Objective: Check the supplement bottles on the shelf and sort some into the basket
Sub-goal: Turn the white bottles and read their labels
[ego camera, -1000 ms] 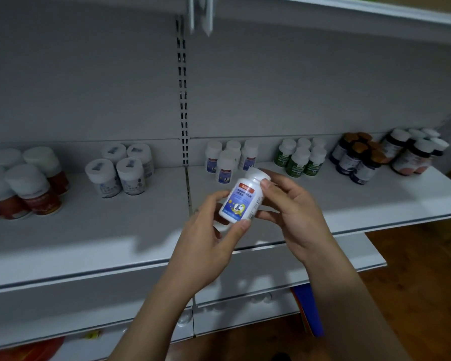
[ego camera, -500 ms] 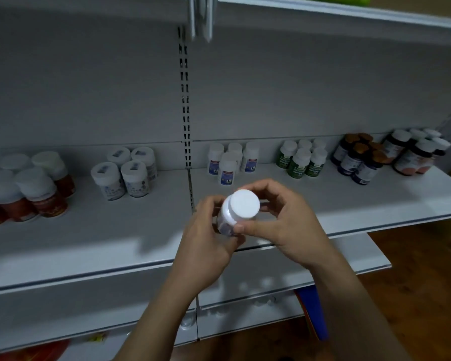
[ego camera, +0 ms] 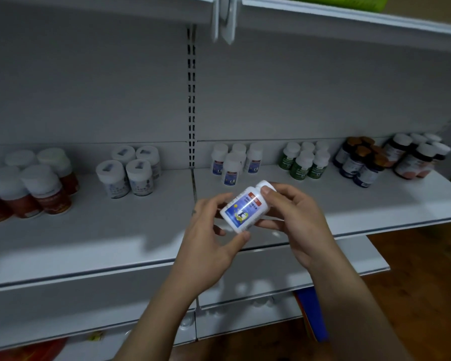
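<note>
A small white supplement bottle (ego camera: 244, 205) with a blue and red label is held in front of the white shelf (ego camera: 115, 230), tilted with its cap to the upper right and its label facing me. My left hand (ego camera: 208, 238) grips its lower end between thumb and fingers. My right hand (ego camera: 294, 217) pinches the cap end. Behind it on the shelf stand matching blue-label bottles (ego camera: 232, 162). No basket is in view.
Groups of bottles line the shelf: red ones (ego camera: 29, 186) at far left, white-lidded ones (ego camera: 130, 173), green-label ones (ego camera: 305, 162), dark ones with brown caps (ego camera: 359, 160) and white-capped ones (ego camera: 414, 157) at right. A lower shelf (ego camera: 349, 259) and wooden floor lie below.
Half a second ago the bottle's cap pointed at me; both hands have tilted it back so the label faces me again, as it did a second ago.
</note>
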The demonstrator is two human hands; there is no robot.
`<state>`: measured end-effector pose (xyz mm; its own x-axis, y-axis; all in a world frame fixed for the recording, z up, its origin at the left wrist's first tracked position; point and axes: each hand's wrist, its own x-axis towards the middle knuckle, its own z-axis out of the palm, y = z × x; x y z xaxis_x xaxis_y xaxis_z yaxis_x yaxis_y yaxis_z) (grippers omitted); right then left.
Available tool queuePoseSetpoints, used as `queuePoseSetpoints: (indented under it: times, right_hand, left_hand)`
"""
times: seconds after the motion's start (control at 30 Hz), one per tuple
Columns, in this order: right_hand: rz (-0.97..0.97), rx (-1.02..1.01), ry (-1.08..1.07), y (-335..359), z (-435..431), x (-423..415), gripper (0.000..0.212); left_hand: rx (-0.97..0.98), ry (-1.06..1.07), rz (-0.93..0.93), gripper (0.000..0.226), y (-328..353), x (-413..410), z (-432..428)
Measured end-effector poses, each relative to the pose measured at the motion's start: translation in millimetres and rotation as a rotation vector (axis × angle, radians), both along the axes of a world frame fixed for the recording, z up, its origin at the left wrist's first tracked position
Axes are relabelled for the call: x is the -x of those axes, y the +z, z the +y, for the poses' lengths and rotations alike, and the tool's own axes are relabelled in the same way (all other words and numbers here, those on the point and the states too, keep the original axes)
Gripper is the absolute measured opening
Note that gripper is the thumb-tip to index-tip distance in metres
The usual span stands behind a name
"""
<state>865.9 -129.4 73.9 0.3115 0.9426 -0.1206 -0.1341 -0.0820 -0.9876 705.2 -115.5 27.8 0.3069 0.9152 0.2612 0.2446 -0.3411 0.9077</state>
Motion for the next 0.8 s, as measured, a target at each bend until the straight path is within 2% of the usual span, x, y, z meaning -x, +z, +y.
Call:
queuePoseSetpoints:
  times: [0.17,0.33,0.47,0.57,0.67,0.8]
  right_hand:
    - [-0.051,-0.017,0.08,3,2,-4,0.02]
    - [0.011,-0.083,0.178,3,4,-4,0.032]
    - [0.004,-0.106,0.199,5,7,-2,0.034]
    - [0.03,-0.049,0.117,5,10,3,0.025]
    - [0.023,0.001,0.054,2,11,9,0.022]
    - [-0.057,0.046,0.061,2,8,14,0.029]
  left_hand:
    - [0.046,-0.049,-0.046,0.041,2,7,1]
    - [0.089,-0.086,-0.053,0.04,3,12,1]
    - [0.133,-0.077,-0.09,0.038,5,16,0]
    - [0.171,-0.069,-0.097,0.056,5,19,-1]
    - [0.106,-0.074,-0.045,0.077,5,22,-2]
    - [-0.03,-0.043,0.023,0.078,2,24,-1]
